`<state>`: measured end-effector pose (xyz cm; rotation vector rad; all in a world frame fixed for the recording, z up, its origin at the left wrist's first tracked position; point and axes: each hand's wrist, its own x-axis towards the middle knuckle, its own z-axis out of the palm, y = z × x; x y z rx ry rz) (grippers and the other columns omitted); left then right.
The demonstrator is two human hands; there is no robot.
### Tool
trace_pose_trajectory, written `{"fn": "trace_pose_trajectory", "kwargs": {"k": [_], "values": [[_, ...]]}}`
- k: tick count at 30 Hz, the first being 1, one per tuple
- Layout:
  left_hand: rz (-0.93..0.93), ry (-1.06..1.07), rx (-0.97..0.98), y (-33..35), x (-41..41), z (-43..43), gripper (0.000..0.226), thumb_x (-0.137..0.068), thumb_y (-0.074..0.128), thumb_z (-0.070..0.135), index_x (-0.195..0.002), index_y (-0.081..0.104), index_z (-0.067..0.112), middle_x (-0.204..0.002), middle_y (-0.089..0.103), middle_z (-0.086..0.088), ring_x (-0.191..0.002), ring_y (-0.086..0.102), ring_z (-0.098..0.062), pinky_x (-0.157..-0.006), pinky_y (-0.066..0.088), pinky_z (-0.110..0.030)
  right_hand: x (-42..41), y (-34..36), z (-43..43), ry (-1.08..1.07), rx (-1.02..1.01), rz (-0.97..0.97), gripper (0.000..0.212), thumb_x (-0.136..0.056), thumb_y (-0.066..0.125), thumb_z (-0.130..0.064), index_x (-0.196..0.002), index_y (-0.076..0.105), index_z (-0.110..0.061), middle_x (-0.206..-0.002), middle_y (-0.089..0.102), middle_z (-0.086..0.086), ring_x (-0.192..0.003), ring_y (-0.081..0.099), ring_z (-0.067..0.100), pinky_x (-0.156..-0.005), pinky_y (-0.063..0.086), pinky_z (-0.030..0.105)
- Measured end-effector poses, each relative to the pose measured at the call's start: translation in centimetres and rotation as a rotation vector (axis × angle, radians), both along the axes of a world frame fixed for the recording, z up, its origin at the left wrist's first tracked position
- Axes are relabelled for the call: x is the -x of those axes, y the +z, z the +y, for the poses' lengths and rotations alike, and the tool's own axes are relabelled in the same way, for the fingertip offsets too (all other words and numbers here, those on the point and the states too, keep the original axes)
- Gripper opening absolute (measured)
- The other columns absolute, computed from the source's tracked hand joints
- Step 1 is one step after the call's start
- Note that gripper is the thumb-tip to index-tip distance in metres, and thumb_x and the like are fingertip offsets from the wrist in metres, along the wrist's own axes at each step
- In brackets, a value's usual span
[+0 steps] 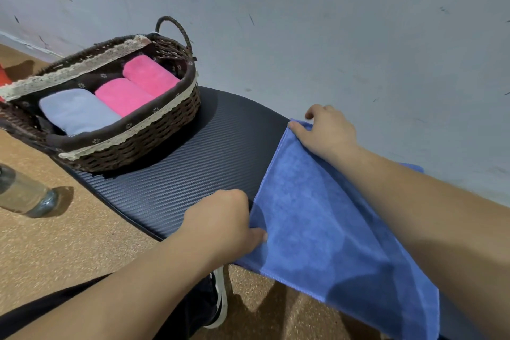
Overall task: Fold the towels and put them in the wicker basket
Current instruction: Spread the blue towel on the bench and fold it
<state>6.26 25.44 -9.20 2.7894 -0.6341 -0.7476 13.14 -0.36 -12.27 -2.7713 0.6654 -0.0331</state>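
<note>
Now both hands pinch blue towel (317, 218) corners.

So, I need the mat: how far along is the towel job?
Done: two pink towels and a pale towel lie folded in the basket. In hand: left hand and right hand grip the edge of the blue towel on the mat. Left: fold it, basket it.

1. Blue towel (331, 229): microfibre, opened out flat-ish on black ribbed mat (220, 146), near edge hanging past the mat. L hand (220, 223) grips one corner, R hand (328, 130) pinches the far one.
2. Wicker basket (132, 146): dark brown, oval, lace-trimmed liner, loop handle; upright on same mat, apart from blue towel.
3. Inside, side by side, folded: pink towel (150, 74), 2nd pink towel (122, 95), pale blue-grey towel (77, 110).
</note>
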Motion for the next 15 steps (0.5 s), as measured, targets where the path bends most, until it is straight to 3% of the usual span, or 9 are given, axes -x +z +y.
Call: {"fn": "trace_pose_trajectory", "kwargs": {"k": [2, 6, 10, 13, 15], "values": [[0.052, 0.018, 0.041, -0.1, -0.1, 0.0, 0.039, -0.078, 0.074, 0.055, -0.076, 0.056, 0.02, -0.073, 0.061, 0.007, -0.075, 0.063, -0.02, -0.062, 0.047, -0.033, 0.7, 0.5, 0.4, 0.058, 0.115, -0.07, 0.056, -0.098, 0.049, -0.061, -0.136, 0.056, -0.022, -0.137, 0.056, 0.004, -0.127, 0.052, 0.029, -0.104, 0.042, 0.046], [0.095, 0.033, 0.183, -0.3, -0.4, 0.5, 0.026, -0.073, 0.072, 0.035, -0.065, 0.054, 0.019, -0.063, 0.058, 0.007, -0.063, 0.057, -0.016, -0.056, 0.046, -0.029, 4.1, 1.8, -0.2, 0.098, 0.046, -0.143, 0.049, -0.105, 0.042, -0.048, -0.146, 0.05, -0.022, -0.148, 0.051, 0.004, -0.136, 0.047, 0.028, -0.111, 0.039, 0.046], [0.133, 0.103, 0.275, 0.3, -1.0, 1.1, 0.012, -0.076, 0.072, 0.023, -0.076, 0.06, 0.02, -0.07, 0.064, 0.006, -0.063, 0.061, -0.014, -0.053, 0.048, -0.028, 9.9, 1.7, -3.1, 0.08, 0.107, 0.099, 0.06, -0.104, 0.038, -0.053, -0.155, 0.039, -0.021, -0.162, 0.035, 0.012, -0.15, 0.031, 0.032, -0.122, 0.028, 0.047], [0.054, 0.1, 0.173, 0.7, -2.1, 2.2, 0.024, -0.076, 0.077, 0.028, -0.086, 0.055, 0.022, -0.081, 0.066, 0.003, -0.07, 0.064, -0.016, -0.061, 0.055, -0.033, 13.5, 1.2, -4.4, 0.062, 0.077, 0.279, 0.075, -0.101, 0.03, -0.065, -0.164, 0.018, -0.026, -0.172, 0.007, 0.014, -0.159, 0.005, 0.032, -0.128, 0.011, 0.046], [-0.11, 0.065, 0.032, 1.0, -1.9, 2.6, 0.038, -0.078, 0.078, 0.036, -0.099, 0.049, 0.024, -0.098, 0.06, 0.003, -0.088, 0.063, -0.023, -0.074, 0.056, -0.04, 15.1, 0.7, -4.4, 0.072, 0.069, 0.301, 0.077, -0.1, 0.024, -0.07, -0.165, 0.01, -0.031, -0.173, -0.002, 0.01, -0.16, -0.003, 0.028, -0.129, 0.004, 0.045]]}}
